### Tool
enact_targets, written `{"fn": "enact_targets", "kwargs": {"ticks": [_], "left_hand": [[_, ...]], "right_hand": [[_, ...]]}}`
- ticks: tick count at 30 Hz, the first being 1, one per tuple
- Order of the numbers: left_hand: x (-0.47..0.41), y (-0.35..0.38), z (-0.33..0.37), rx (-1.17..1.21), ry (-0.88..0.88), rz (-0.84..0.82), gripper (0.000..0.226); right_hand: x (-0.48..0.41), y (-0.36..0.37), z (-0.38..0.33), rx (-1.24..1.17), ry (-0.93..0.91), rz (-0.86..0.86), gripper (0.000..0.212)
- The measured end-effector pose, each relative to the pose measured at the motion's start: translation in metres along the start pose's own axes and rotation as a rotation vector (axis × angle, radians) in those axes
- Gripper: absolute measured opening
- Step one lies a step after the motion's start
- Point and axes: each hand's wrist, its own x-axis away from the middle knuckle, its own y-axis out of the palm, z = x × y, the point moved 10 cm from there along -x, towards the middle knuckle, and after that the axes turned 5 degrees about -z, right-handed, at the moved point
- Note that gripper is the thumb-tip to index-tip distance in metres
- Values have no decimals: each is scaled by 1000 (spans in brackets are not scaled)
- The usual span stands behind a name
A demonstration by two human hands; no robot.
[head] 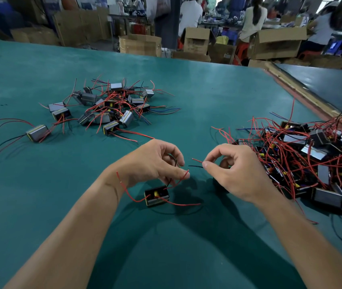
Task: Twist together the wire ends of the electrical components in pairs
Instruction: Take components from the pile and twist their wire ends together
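Nearest, one component (157,196) rests on the green table (40,184); the left hand (153,163) pinches its red and black wires, the right hand (230,170) another red-black pair. Twisting seems underway; next, roll each pair's tips tight. Beyond lie the tangled pile (312,155) and the far pile (103,107).

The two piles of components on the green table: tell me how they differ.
The left pile is smaller and loosely spread, with single units lying apart; the right pile is bigger, densely heaped and tangled. The left sits farther from both hands; the right hand is beside the right pile. Both hold boxy parts with red and black wires.
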Motion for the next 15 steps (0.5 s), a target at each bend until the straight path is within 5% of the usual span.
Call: {"fn": "enact_targets", "kwargs": {"ticks": [9, 15], "left_hand": [[-2, 2, 2, 60, 38, 24, 40], [-1, -4, 5, -5, 49, 65, 20]], "right_hand": [[-4, 4, 17, -88, 49, 14, 20], [-6, 4, 20, -71, 42, 36, 21]]}}
